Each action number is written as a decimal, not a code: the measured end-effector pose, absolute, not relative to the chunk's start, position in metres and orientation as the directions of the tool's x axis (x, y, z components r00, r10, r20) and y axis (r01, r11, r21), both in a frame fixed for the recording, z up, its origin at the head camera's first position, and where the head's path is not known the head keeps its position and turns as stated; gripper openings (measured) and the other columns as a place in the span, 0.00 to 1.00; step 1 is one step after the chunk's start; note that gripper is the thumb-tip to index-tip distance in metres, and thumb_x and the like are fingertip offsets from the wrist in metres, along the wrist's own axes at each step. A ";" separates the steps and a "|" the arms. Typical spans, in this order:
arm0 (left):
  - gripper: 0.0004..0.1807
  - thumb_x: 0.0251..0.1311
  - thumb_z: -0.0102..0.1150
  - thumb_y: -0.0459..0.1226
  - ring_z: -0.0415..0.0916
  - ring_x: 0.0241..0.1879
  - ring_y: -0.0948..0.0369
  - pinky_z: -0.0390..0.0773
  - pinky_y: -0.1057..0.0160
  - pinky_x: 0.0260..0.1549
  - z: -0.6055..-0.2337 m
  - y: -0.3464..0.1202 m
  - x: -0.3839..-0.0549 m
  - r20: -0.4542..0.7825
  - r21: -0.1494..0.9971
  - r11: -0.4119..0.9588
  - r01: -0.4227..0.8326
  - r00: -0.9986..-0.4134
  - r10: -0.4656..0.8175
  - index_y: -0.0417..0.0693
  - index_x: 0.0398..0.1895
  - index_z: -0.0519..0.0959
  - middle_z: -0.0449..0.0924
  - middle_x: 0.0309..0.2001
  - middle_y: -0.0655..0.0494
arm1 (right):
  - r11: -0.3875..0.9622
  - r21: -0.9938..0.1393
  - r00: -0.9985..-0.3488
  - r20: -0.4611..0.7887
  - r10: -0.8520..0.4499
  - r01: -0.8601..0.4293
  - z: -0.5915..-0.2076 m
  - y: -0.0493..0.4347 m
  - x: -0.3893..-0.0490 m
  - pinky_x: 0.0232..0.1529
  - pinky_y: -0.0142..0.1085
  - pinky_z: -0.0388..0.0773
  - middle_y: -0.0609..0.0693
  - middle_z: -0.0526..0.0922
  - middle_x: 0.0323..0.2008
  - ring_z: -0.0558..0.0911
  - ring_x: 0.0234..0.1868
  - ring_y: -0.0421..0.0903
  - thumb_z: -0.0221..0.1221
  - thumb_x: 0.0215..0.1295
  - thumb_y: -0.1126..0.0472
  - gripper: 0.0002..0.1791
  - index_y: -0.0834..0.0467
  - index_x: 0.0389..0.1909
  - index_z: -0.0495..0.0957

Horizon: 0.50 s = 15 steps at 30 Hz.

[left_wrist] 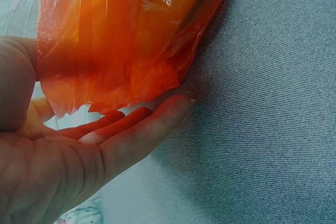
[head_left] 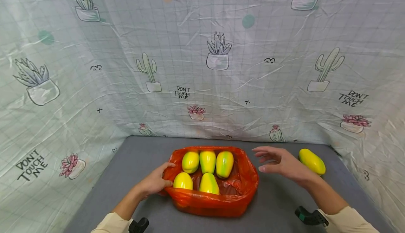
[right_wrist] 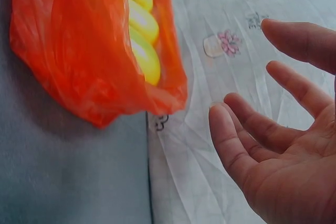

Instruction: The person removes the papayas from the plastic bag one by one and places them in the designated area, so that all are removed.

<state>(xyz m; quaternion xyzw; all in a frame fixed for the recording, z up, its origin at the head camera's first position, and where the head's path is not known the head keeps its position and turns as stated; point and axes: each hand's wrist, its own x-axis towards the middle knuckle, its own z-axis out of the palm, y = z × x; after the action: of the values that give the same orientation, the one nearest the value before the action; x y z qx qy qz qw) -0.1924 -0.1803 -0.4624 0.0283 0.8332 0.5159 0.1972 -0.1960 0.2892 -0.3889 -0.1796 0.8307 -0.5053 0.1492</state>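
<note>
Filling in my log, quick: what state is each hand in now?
Left hand: holding the red bag by its edge.
Right hand: open, holding nothing.

Lettering (head_left: 182, 93) reading "DON'T TOUCH ME" repeats on the sheet (head_left: 186, 55).

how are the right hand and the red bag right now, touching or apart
Apart. The right wrist view shows a clear gap, with the patterned sheet visible between the right hand and the red bag.

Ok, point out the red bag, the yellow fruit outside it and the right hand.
Red bag (head_left: 212, 206), head view, front wall.
Yellow fruit (head_left: 312, 161), head view, upper side.
Right hand (head_left: 283, 161), head view, middle.
</note>
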 end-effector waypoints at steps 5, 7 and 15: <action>0.37 0.59 0.64 0.28 0.78 0.44 0.51 0.84 0.52 0.30 -0.461 -0.180 -0.191 -0.302 0.872 0.463 -0.159 -0.919 0.252 0.45 0.73 0.64 0.70 0.61 0.33 | 0.388 -0.909 -0.869 -0.065 -0.491 -0.151 -0.393 0.280 -0.196 0.56 0.45 0.81 0.67 0.74 0.69 0.76 0.64 0.65 0.66 0.69 0.56 0.33 0.57 0.73 0.70; 0.37 0.59 0.64 0.28 0.78 0.44 0.50 0.84 0.52 0.30 -0.461 -0.180 -0.191 -0.308 0.872 0.460 -0.166 -0.917 0.253 0.45 0.73 0.64 0.69 0.62 0.33 | 0.368 -0.917 -0.858 -0.063 -0.510 -0.152 -0.396 0.277 -0.197 0.56 0.45 0.81 0.68 0.74 0.69 0.77 0.64 0.66 0.65 0.70 0.57 0.33 0.58 0.74 0.70; 0.37 0.58 0.64 0.28 0.78 0.42 0.50 0.84 0.52 0.28 -0.458 -0.178 -0.189 -0.309 0.872 0.459 -0.170 -0.919 0.246 0.46 0.73 0.65 0.70 0.60 0.34 | 0.344 -0.930 -0.828 -0.091 -0.553 -0.128 -0.401 0.259 -0.196 0.56 0.45 0.80 0.68 0.75 0.67 0.77 0.63 0.61 0.65 0.69 0.58 0.33 0.59 0.73 0.70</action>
<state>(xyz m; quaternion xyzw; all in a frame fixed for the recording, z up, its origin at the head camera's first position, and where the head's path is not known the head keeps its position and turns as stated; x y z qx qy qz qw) -0.1893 -0.1784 -0.4585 0.0228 0.8303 0.5195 0.2005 -0.1961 0.2591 -0.4013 -0.2143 0.7951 -0.5310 0.2000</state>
